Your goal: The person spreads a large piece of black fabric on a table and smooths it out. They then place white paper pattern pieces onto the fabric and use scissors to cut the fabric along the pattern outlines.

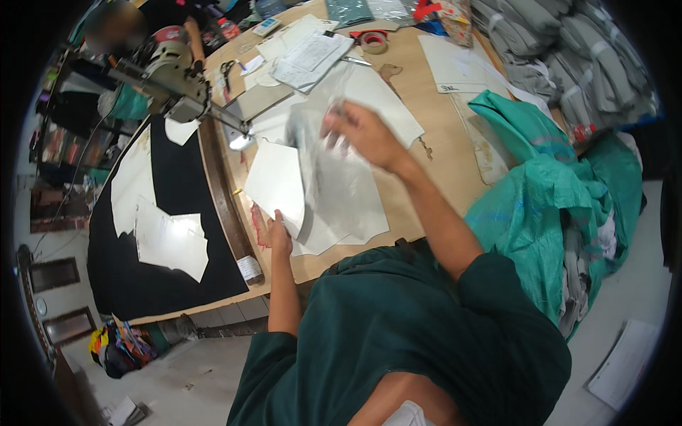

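My left hand (278, 228) pinches the lower corner of a white card pattern piece (273, 177), held over larger white sheets (355, 220) on the wooden table (444, 142). My right hand (341, 126) is raised to the right of that piece, its curled fingers gripping a crumpled clear plastic sheet (320, 188) that hangs down beside the card.
At left, a jointed machine arm (192, 106) and black fabric (121, 277) with white patterns. Behind are scissors (227, 71), tape (373, 42), papers (309, 60) and another person's arm (193, 39). At right, green sacks (533, 213) and grey bundles (582, 64).
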A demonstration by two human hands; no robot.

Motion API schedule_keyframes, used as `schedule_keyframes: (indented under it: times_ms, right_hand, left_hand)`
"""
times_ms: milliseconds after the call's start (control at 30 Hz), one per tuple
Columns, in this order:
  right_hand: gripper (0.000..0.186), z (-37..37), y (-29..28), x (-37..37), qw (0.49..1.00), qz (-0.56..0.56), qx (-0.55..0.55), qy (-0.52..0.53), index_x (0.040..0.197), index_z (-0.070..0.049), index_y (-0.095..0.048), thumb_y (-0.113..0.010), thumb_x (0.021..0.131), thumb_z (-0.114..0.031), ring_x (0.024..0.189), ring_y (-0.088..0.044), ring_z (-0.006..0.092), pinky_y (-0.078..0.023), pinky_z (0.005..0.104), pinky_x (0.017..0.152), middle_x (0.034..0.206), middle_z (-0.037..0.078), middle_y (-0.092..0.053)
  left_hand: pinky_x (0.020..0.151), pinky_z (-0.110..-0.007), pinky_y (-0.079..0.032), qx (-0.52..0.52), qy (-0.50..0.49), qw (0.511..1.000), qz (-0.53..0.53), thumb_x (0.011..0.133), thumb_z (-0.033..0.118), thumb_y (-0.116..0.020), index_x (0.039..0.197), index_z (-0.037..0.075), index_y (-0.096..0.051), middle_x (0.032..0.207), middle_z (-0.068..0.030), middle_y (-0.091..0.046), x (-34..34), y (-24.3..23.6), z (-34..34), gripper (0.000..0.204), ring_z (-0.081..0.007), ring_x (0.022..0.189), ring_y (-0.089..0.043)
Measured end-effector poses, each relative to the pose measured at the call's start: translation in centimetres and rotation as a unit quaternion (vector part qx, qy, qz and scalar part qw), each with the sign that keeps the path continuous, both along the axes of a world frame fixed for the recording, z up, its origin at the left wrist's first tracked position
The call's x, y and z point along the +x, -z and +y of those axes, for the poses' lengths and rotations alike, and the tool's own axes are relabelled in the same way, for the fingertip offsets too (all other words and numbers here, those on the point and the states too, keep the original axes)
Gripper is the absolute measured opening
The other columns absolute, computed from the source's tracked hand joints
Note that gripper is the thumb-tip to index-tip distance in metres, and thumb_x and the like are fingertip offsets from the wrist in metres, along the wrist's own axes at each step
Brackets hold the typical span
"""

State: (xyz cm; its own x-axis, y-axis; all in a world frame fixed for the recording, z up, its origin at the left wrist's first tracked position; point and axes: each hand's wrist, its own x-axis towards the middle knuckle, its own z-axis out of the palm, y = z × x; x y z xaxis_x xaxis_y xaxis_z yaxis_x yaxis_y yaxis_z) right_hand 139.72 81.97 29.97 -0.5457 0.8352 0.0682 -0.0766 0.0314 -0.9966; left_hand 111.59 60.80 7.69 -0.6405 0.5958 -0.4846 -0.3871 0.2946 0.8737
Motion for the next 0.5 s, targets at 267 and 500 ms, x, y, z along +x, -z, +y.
schedule_keyframes:
  times_ms: [267, 500]
  right_hand:
    - [0.022, 7.2, -16.3, 9.6, 0.996, 0.054, 0.064, 0.036, 0.113, -0.007, -0.069, -0.068, 0.106, -0.027, 0.088, -0.068, 0.0099, -0.055, 0.0276, 0.08, 0.097, 0.0, -0.071]
    - [0.019, 11.0, -19.4, 17.1, 0.984, 0.065, 0.057, 0.153, 0.113, -0.008, -0.069, -0.068, 0.104, -0.024, 0.086, -0.066, 0.0104, -0.051, 0.0248, 0.08, 0.096, 0.0, -0.069]
  left_hand:
    - [0.122, -0.038, -0.029, 0.027, 0.004, 0.941, 0.336, 0.11, 0.015, -0.054, 0.162, 0.002, -0.028, 0.164, -0.017, -0.036, 3.2, -2.9, -0.3, 0.06, -0.0294, 0.147, -0.04]
    - [0.106, -0.043, -0.049, 0.065, 0.278, 0.678, 0.677, 0.083, -0.002, -0.072, 0.14, 0.02, -0.069, 0.137, -0.0072, -0.067, 8.3, -5.1, 2.5, 0.062, -0.0293, 0.123, -0.061]
